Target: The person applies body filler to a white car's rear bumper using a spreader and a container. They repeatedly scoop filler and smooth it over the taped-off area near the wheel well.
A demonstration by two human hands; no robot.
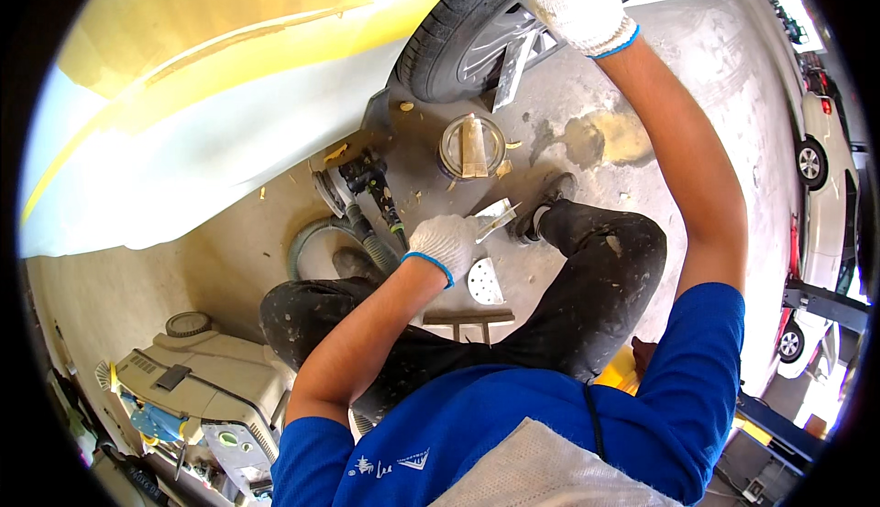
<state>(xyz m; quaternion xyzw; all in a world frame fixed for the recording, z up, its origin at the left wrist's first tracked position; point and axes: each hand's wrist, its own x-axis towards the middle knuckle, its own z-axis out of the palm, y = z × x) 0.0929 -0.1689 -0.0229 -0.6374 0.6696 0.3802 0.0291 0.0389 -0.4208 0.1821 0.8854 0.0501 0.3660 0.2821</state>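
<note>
My left hand (pixel 441 244), in a white knit glove, is closed round a flat scraper (pixel 497 220) with a pale metal blade, low over the floor between my legs. A perforated white disc piece (pixel 486 281) lies just below it. My right hand (pixel 579 1), gloved too, is raised to the car body's edge above the wheel, fingers bent on a pale flat piece that is cut off by the frame and hard to identify. Beneath it are the tyre (pixel 434 49) and an upright metal strip (pixel 509 81). A can (pixel 449 154) with a wooden stick across it stands before the wheel.
The yellow-patched car panel (pixel 202 113) fills the upper left. A hosed sander (pixel 363 177) lies on the floor beside it. A beige wheeled machine (pixel 197 379) stands at lower left. My seat is low, over a wooden stand (pixel 458 316). Other cars (pixel 820 191) are at right.
</note>
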